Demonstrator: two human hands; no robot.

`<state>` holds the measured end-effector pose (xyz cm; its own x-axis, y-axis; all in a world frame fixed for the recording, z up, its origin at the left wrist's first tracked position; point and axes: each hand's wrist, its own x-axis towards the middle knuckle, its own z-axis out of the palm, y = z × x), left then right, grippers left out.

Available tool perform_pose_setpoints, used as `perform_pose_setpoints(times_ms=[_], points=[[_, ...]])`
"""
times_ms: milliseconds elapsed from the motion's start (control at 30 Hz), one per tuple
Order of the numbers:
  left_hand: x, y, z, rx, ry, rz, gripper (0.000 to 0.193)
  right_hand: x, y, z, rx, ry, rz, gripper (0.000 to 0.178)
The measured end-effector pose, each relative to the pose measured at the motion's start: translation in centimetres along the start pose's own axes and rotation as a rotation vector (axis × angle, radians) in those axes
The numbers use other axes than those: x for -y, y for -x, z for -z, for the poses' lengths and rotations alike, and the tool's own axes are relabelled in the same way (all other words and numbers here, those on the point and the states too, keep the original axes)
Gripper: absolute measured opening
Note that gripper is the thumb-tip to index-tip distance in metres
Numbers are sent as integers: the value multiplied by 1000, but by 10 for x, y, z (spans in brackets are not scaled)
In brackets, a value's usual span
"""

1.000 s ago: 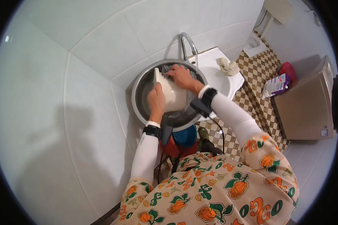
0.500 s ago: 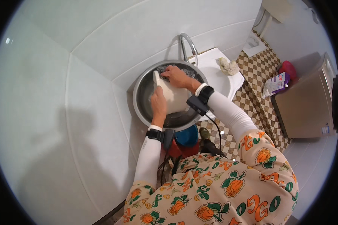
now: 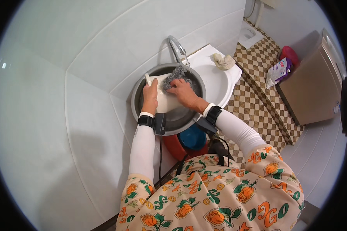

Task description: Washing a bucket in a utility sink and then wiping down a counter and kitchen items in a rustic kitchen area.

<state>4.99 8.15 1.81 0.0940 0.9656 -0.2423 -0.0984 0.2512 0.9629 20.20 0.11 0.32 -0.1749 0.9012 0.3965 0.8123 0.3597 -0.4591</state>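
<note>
Within the basin [image 3: 135, 101], toward its far left edge, a cream piece [image 3: 167, 103] stands tilted, its narrow lip at the upper left. From that lip its body slants down toward the basin's near right side; this seems to be the long axis, though the right hand covers part of it and the full shape cannot be told. The lip end points at the basin's far left rim.

At the piece's left edge, the left hand [image 3: 150, 98] pinches it just below the lip, thumb along the visible side; its other fingers are mostly hidden. The right hand [image 3: 184, 93] has its fingers bunched and bent onto a grey scrubber [image 3: 172, 78], pressing it against the upper part of the cream piece.

Just beyond the basin's far edge, the tap [image 3: 176, 44] arches over, a thin stream falling near the far right rim. The basin overlaps the left side of the white sink [image 3: 216, 85], and a crumpled cloth [image 3: 223, 61] lies by the sink's far right corner. Below the basin's near edge show a blue tub [image 3: 193, 138] and a red bucket [image 3: 173, 148].
</note>
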Motion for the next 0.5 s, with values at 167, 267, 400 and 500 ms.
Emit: perform_pose_setpoints(times_ms=[167, 267, 400, 500], points=[[23, -4, 12, -155, -29, -189, 32, -22, -1, -14, -129, -179, -129, 29], [19, 8, 12, -157, 44, -126, 34, -52, -2, -27, -162, -221, -329, 24], [19, 27, 47, -148, 259, -109, 35, -42, -5, -32, -60, -393, -341, 30], [22, 42, 60, -169, 460, -11, 42, -23, -13, -15, -190, -519, -55, 28]])
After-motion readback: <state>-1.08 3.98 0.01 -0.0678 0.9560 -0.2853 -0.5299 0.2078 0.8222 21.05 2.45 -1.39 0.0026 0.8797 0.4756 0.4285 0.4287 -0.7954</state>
